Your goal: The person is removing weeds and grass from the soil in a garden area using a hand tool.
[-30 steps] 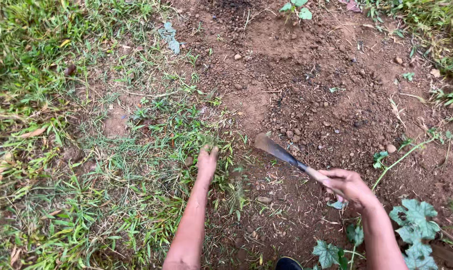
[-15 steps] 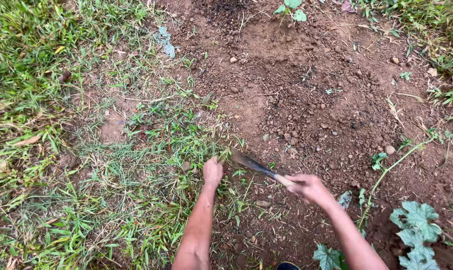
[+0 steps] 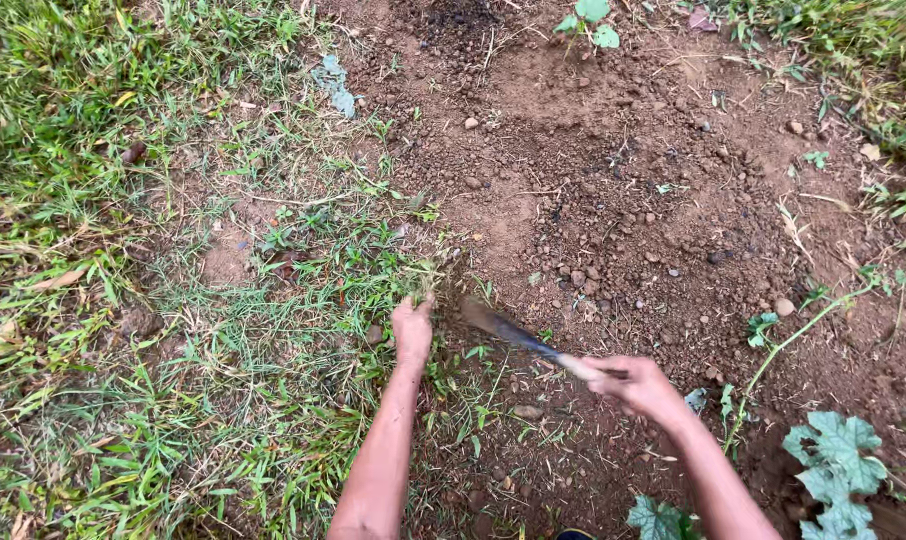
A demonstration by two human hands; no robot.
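A person kneels over bare brown soil edged by grass. The left hand is closed around a tuft of grass at the edge of the patch, as it was a moment earlier. The right hand grips the handle of a short blade, which has swung lower and closer to the left hand, its tip now at the tuft's base
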